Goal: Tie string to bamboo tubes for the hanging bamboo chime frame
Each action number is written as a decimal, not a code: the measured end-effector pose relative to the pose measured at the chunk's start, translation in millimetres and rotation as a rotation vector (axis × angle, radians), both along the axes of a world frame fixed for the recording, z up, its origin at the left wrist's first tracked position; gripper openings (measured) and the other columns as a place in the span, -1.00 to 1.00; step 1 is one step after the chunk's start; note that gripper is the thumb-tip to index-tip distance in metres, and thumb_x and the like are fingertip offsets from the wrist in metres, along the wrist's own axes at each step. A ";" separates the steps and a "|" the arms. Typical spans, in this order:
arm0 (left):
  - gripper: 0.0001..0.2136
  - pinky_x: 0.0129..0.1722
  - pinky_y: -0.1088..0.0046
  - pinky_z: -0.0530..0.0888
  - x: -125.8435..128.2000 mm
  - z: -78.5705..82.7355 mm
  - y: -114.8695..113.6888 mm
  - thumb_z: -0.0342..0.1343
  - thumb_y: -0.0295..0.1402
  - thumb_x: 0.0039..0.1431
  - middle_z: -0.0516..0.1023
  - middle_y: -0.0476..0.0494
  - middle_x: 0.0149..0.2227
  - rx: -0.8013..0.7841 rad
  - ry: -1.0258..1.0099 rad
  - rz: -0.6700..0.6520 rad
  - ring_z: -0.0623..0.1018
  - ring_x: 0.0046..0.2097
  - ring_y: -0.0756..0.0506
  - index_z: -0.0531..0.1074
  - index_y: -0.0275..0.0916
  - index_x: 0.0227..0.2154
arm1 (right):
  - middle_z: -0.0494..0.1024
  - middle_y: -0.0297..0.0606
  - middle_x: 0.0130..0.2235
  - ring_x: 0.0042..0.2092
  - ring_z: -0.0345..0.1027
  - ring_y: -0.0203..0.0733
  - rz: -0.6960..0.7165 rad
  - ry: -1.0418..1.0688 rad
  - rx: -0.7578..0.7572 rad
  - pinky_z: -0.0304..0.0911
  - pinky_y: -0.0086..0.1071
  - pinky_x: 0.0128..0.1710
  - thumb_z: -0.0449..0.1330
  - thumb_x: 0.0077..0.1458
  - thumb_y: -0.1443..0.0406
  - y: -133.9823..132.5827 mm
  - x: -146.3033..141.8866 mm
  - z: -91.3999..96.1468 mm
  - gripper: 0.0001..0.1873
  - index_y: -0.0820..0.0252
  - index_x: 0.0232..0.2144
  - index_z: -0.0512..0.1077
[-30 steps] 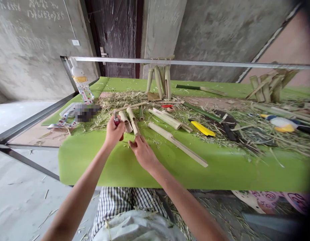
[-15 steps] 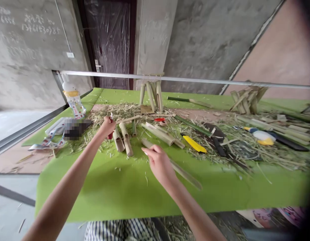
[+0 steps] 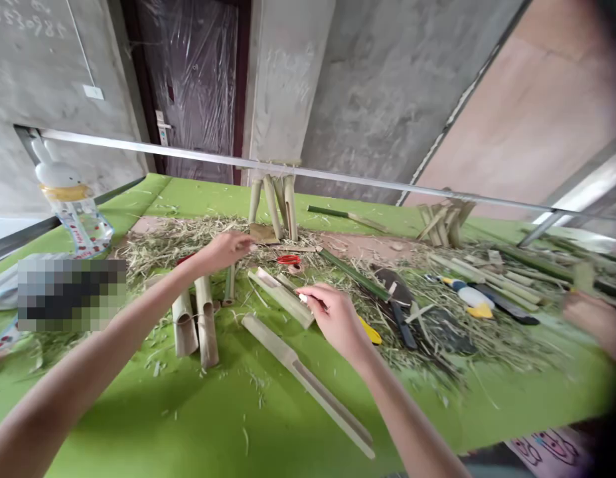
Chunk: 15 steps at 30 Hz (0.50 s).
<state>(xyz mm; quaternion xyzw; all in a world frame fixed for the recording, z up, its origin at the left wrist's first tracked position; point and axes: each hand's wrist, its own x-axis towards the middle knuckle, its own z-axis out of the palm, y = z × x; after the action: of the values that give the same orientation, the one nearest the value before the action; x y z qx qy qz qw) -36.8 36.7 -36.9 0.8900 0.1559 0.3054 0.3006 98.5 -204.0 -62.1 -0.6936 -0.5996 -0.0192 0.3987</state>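
My left hand reaches over the shavings, fingers stretched forward and holding nothing I can see. Its fingertips are near a thin bamboo strip. A red tool lies partly hidden behind my left wrist. My right hand has thumb and forefinger pinched at the edge of a split bamboo piece; what they grip is unclear. Nearer me lies a long bamboo piece with a narrow handle, touched by neither hand. Two short hollow bamboo pieces, a left one and a right one, lie below my left forearm.
Red-handled scissors lie amid bamboo shavings. Standing bamboo bundles are at the back. A yellow cutter is partly behind my right hand. A rabbit-topped bottle stands left. Another person's hand is at right.
My left hand has let go of the red tool and moved right. My right hand has moved from the long bamboo piece to the split piece. The view has shifted right.
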 end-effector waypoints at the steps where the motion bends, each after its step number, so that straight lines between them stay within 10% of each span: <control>1: -0.86 -0.25 0.40 0.45 0.2 4.8 -15.7 0.09 -0.33 0.05 0.52 -0.15 -0.26 0.070 0.087 -0.198 0.50 -0.25 -0.05 0.50 -0.19 -0.34 | 0.52 -0.16 -0.32 -0.37 0.38 -0.25 0.002 -0.023 0.014 0.29 -0.41 -0.38 -0.02 0.09 0.44 3.6 0.9 0.6 -0.70 0.25 -0.27 0.49; 6: -0.84 -0.29 0.41 0.44 4.4 12.0 -57.6 0.02 -0.39 0.14 0.52 -0.15 -0.32 0.383 0.054 -0.389 0.49 -0.31 -0.03 0.50 -0.23 -0.30 | 0.52 -0.16 -0.33 -0.32 0.39 -0.21 0.035 -0.010 0.032 0.29 -0.37 -0.31 -0.01 0.08 0.46 22.8 5.8 -2.1 -0.71 0.25 -0.30 0.50; 15: -0.78 -0.35 0.43 0.38 9.3 -9.4 -38.9 -0.10 -0.39 0.22 0.48 -0.15 -0.38 0.630 0.126 -0.238 0.45 -0.33 -0.05 0.45 -0.29 -0.34 | 0.56 -0.22 -0.32 -0.34 0.42 -0.24 0.119 0.084 -0.051 0.29 -0.42 -0.32 0.04 0.05 0.45 59.5 21.1 -18.6 -0.71 0.22 -0.20 0.47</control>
<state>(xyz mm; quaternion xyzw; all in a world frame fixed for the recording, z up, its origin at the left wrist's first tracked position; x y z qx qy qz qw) -27.5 -2.2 -46.3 0.9681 -0.0327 0.2459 0.0343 119.6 -144.5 -80.7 -0.6668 -0.6231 0.0490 0.4059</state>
